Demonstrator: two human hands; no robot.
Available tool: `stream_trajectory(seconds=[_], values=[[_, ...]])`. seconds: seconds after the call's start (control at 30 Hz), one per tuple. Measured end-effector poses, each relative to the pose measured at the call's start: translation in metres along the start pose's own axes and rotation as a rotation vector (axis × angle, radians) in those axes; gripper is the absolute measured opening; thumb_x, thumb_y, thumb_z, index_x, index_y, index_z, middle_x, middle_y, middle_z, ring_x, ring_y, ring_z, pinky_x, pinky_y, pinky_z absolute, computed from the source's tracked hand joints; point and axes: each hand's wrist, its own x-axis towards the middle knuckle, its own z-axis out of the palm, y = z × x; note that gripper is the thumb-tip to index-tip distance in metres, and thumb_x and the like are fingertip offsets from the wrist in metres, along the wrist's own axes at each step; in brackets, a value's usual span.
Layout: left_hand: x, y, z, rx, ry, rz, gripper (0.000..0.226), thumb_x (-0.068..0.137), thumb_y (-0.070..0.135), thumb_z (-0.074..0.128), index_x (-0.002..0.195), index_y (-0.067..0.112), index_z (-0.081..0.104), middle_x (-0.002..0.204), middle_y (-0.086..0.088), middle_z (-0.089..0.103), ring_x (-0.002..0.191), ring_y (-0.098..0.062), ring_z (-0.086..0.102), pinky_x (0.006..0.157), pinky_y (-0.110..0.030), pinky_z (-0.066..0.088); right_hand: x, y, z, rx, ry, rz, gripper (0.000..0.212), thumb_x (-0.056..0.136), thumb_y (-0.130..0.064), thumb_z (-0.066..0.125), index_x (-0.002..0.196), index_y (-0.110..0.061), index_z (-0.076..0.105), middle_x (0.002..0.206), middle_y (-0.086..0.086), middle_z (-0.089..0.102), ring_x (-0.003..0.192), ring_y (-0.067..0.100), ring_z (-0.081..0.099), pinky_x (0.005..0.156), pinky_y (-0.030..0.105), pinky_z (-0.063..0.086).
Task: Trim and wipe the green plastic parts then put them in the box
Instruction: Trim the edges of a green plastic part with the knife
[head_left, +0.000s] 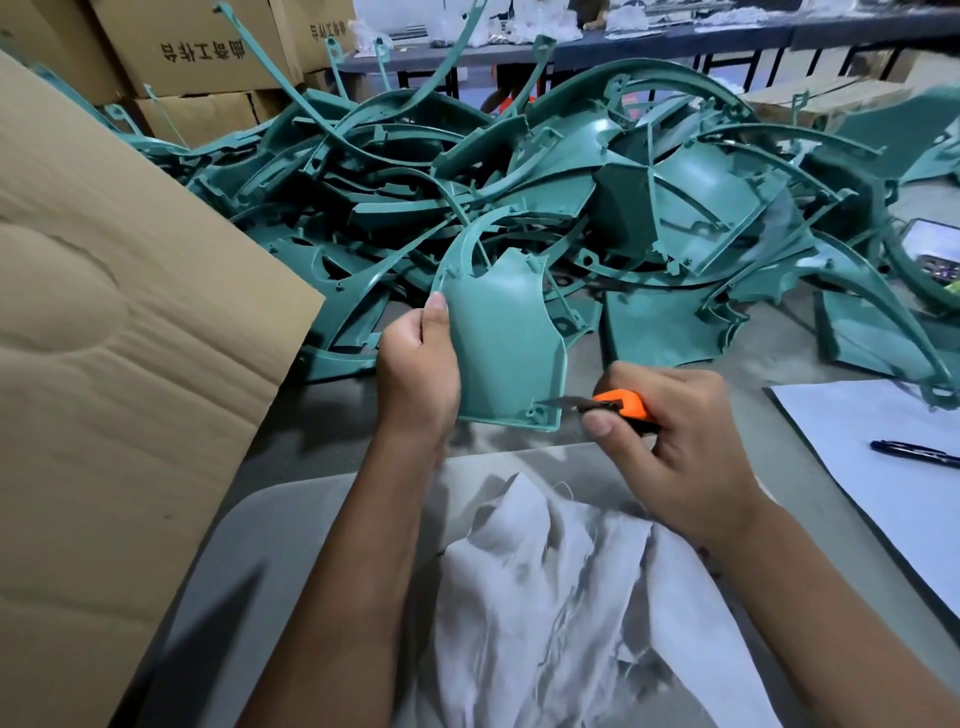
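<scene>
The left hand (415, 364) holds one green part (501, 343) up by its left edge, with the thumb on the front and the fingers curled behind it. The right hand (675, 441) is wrapped around an orange knife (621, 405). The blade tip touches the bottom right corner of the part, just across from the left hand's hold. So this part is being trimmed now.

Below both hands lies a white cloth (561, 587). Nobody is holding it, so wiping has not started on this part, it seems.

Past the held part sits a big pile of green parts (519, 187). Most of the work looks left to do.

To the left of the left hand is a flap of the cardboard box (119, 322). Its inside cannot be seen, so I cannot tell how many parts are in it.
</scene>
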Motion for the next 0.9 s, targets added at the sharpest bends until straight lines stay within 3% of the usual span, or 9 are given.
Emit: stream_trajectory(seconds=[0.13,0.23,0.33,0.47,0.53,0.6,0.77,0.83,0.9], values=[[0.001,-0.001,0.000,-0.011,0.003,-0.018,0.053,0.108,0.037,0.045,0.091,-0.011,0.061,0.087,-0.022,0.072,0.076,-0.024,0.061,0.071,-0.050,0.056,0.000,0.002,0.000,-0.092,0.076,0.031,0.052,0.105,-0.055,0.049,0.068,-0.019,0.046,0.057,-0.016,0.032,0.050,0.006,0.037,0.048,0.030,0.028],[0.000,0.001,0.001,-0.023,0.000,-0.019,0.053,0.109,0.035,0.044,0.094,-0.014,0.062,0.095,-0.030,0.071,0.078,-0.024,0.060,0.075,-0.056,0.057,0.001,0.006,-0.003,-0.145,0.151,0.112,0.047,0.105,-0.051,0.050,0.069,-0.022,0.045,0.055,-0.016,0.034,0.047,0.008,0.039,0.050,0.028,0.026],[0.000,0.002,0.000,-0.038,-0.007,-0.020,0.056,0.109,0.036,0.044,0.094,-0.017,0.057,0.085,-0.021,0.066,0.078,-0.023,0.056,0.072,-0.045,0.051,-0.001,0.004,-0.004,-0.056,0.114,0.017,0.056,0.106,-0.055,0.046,0.067,-0.015,0.051,0.057,-0.011,0.038,0.051,0.007,0.040,0.050,0.026,0.028],[0.001,0.001,-0.002,-0.047,-0.011,-0.025,0.054,0.104,0.041,0.045,0.086,-0.008,0.060,0.080,-0.015,0.064,0.075,-0.023,0.057,0.068,-0.048,0.053,0.000,-0.002,0.005,-0.050,0.042,-0.021,0.054,0.105,-0.056,0.048,0.068,-0.017,0.049,0.060,-0.014,0.035,0.054,0.004,0.037,0.051,0.024,0.027],[0.001,0.001,-0.003,-0.049,-0.015,-0.022,0.058,0.100,0.045,0.046,0.086,-0.010,0.058,0.081,-0.023,0.067,0.075,-0.025,0.057,0.068,-0.048,0.053,0.001,0.001,0.005,-0.099,0.092,0.023,0.044,0.105,-0.052,0.051,0.071,-0.025,0.045,0.058,-0.020,0.033,0.051,0.002,0.038,0.051,0.020,0.025],[0.000,0.001,-0.003,-0.038,-0.028,-0.009,0.057,0.104,0.042,0.045,0.090,-0.012,0.059,0.086,-0.028,0.069,0.077,-0.027,0.059,0.071,-0.056,0.055,0.001,0.008,0.003,-0.178,0.174,0.123,0.046,0.105,-0.049,0.054,0.067,-0.023,0.045,0.053,-0.017,0.036,0.046,0.004,0.038,0.049,0.024,0.026],[-0.013,0.016,0.001,0.021,0.008,0.311,0.047,0.104,0.039,0.043,0.087,-0.002,0.056,0.076,-0.013,0.057,0.072,-0.018,0.050,0.066,-0.037,0.043,0.001,0.014,-0.003,-0.131,0.341,0.289,0.052,0.106,-0.054,0.048,0.064,-0.030,0.031,0.053,-0.006,0.030,0.049,0.012,0.027,0.048,0.035,0.024],[-0.019,0.026,0.000,-0.068,0.029,0.445,0.031,0.102,0.031,0.043,0.089,0.006,0.055,0.078,-0.006,0.056,0.074,-0.016,0.051,0.067,-0.035,0.044,0.000,0.017,-0.002,-0.043,0.386,0.343,0.057,0.108,-0.053,0.047,0.064,-0.019,0.034,0.056,0.006,0.036,0.052,0.024,0.033,0.049,0.045,0.029],[-0.022,0.031,0.000,-0.176,0.037,0.515,0.011,0.102,0.017,0.045,0.100,0.016,0.056,0.095,0.002,0.063,0.086,-0.015,0.060,0.077,-0.030,0.050,-0.001,0.021,-0.001,0.016,0.418,0.425,0.060,0.109,-0.052,0.045,0.070,-0.007,0.038,0.063,0.018,0.042,0.058,0.037,0.039,0.053,0.055,0.035]])
